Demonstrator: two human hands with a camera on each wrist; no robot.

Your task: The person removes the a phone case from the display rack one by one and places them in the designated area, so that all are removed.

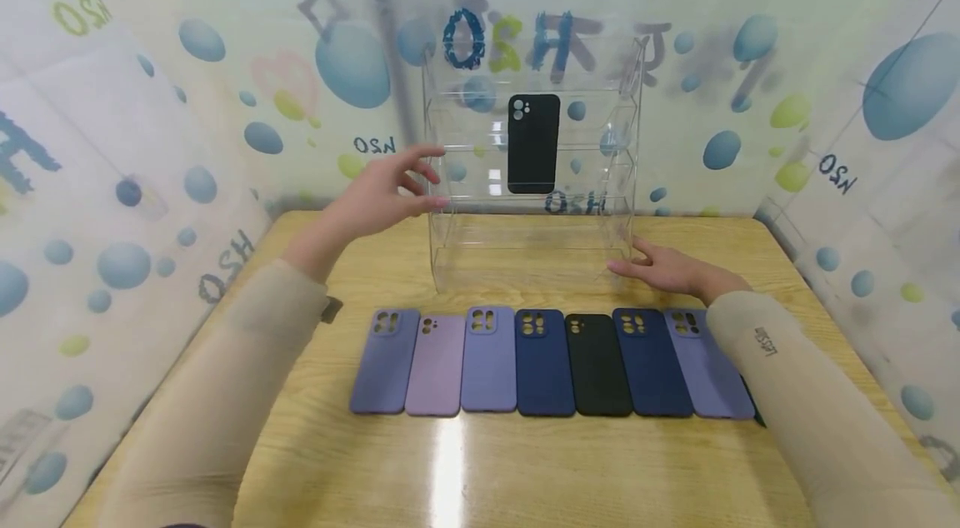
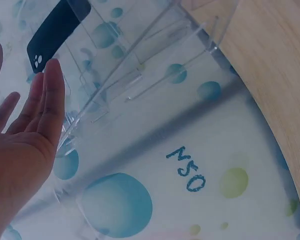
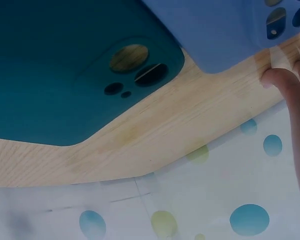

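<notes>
A clear acrylic display rack with several tiers stands upright on the table, holding one black phone case near its middle. My left hand is at the rack's left side, fingers spread and thumb apart, nothing held between them; whether the fingertips touch the panel is unclear. At the rack's lower right corner, my right hand grips the side panel between thumb and fingers. In front lies a row of phone cases: purple, pink, lavender, navy, black and others. A teal case shows closely in the right wrist view.
The row continues with another navy case and a violet case; my right sleeve covers most of the teal one. Patterned sheeting encloses the back and sides of the wooden table.
</notes>
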